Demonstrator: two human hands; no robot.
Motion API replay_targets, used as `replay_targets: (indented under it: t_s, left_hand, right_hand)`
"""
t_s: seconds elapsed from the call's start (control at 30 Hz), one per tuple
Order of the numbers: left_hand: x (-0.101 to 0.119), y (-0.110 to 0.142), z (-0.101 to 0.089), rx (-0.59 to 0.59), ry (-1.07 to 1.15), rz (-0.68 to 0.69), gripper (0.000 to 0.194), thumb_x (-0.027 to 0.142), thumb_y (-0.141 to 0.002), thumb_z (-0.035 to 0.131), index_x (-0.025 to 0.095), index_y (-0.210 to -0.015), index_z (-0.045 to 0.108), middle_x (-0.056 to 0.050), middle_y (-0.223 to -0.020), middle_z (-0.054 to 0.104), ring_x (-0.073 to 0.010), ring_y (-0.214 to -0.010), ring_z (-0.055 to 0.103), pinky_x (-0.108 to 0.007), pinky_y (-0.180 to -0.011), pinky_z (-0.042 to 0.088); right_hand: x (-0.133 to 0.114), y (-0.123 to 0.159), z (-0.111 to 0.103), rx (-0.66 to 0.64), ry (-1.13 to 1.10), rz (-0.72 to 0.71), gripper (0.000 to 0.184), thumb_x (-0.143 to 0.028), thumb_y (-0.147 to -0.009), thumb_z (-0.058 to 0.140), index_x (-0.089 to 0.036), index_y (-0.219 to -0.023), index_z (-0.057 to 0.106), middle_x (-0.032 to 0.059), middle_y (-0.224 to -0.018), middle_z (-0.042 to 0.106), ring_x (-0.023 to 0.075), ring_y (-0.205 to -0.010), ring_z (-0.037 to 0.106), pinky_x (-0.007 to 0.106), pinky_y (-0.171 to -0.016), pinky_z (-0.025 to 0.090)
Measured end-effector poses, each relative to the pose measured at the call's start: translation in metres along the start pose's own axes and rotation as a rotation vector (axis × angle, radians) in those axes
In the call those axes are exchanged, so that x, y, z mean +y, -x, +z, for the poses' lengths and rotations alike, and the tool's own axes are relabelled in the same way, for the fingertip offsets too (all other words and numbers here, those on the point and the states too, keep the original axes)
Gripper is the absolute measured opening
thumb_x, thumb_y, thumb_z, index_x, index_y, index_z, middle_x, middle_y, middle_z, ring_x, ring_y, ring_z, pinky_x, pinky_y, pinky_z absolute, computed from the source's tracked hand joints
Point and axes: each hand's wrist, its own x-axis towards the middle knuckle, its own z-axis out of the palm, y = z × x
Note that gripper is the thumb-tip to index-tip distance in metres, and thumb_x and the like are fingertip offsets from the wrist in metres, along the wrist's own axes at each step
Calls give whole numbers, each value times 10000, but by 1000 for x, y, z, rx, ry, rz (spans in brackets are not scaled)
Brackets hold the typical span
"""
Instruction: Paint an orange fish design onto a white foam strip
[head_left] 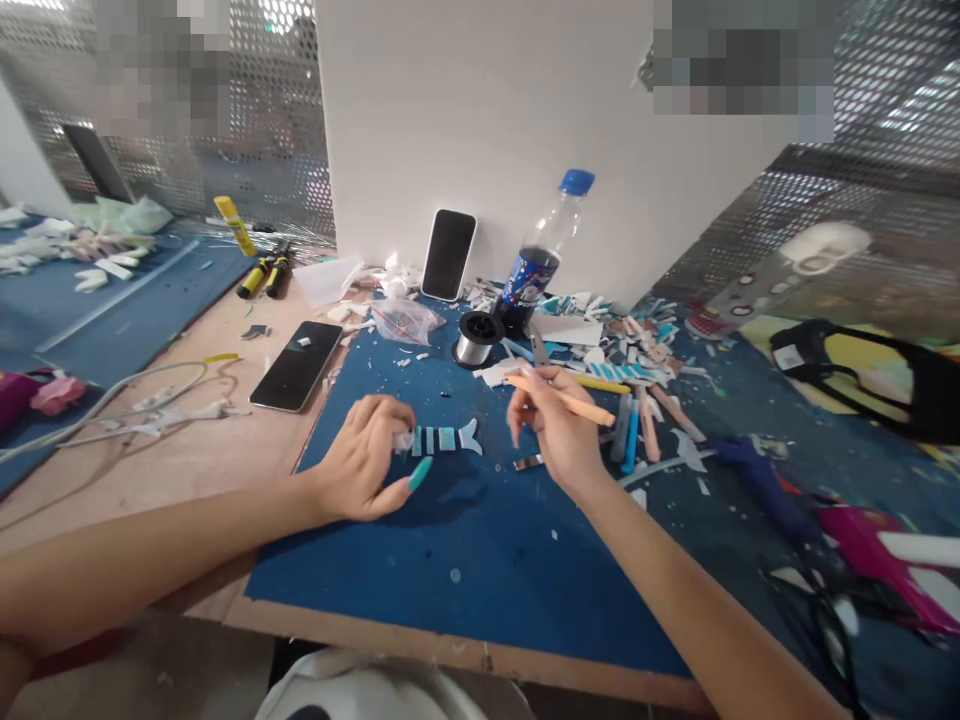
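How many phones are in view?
2 clear: a flat phone left of the spool, an upright phone in front of the white board. A dark slab, far left, may be a third; I can't tell.

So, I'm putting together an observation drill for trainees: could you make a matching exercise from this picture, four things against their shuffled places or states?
Things
1. orange pen-shaped tool
2. row of light-blue pieces ending in a fish tail
3. white-edged, black-screened phone
4. clear plastic bottle with a blue cap

Places or states
A. propped up before the white panel
B. partly filled with dark liquid
C. held in the right-hand grip
D. lying by the left-hand grip

Pairs: 1-C, 2-D, 3-A, 4-B
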Motion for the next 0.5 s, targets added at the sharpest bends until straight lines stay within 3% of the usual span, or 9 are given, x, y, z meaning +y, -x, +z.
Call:
replay_targets:
  t_s: [0.1, 0.27, 0.37, 0.5]
  left_hand:
    - [-1, -12, 9, -18, -174, -118, 443, 440, -679, 613, 185, -948, 371, -178, -1139, 503, -334, -1013, 427, -496, -834, 329]
    - [5, -22, 20, -139, -45, -238, 424, 334, -642, 636, 187, -967, 408, -148, -1104, 573, -368, -1078, 398, -520, -896, 244]
    - [4, -19, 19, -149, 7, -229, 410, 327, -651, 639, 189, -964, 413, -139, -1102, 579, -361, -1075, 406, -507, -894, 244]
    - [1, -17, 16, -154, 12, -182, 381, 336, -685, 627, 189, -960, 408, -130, -1093, 582, -345, -1054, 425, -487, -867, 263]
  right_hand:
    - [17, 0, 13, 19, 48, -63, 247, -402, -762, 654, -187, -784, 534, -34, -546, 578, 110, -442, 562, 223, -372, 461]
    - [33, 14, 22, 116, 255, -193, 302, -454, -870, 489, -187, -774, 594, -12, -520, 557, 89, -390, 487, 220, -365, 410]
    - [40, 22, 25, 75, 416, -293, 239, -400, -883, 488, -191, -798, 567, 4, -611, 608, 95, -441, 519, 236, -433, 446]
    - [41, 24, 26, 31, 492, -316, 167, -349, -888, 485, -187, -860, 510, 2, -642, 623, 101, -467, 547, 234, -458, 452]
